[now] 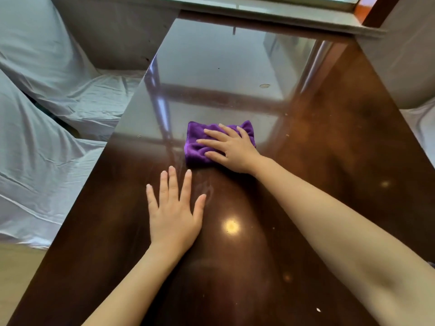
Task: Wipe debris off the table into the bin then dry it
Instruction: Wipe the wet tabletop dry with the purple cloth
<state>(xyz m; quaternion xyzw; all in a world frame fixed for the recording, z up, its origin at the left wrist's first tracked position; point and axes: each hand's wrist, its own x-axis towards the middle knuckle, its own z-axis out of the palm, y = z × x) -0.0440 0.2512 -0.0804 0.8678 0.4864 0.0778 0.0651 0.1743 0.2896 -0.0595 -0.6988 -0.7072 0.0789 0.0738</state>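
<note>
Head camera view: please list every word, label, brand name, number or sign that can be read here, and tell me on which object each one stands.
There is no readable text in this view.
purple cloth under the right hand: no label or print visible.
table: only reflections and small specks, no writing.
white covers beside the table: plain, no print.
left hand: flat on the table, holding nothing.

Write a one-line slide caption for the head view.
Right hand presses a purple cloth flat on the glossy table; left hand rests open nearby, crumbs remaining.
</note>
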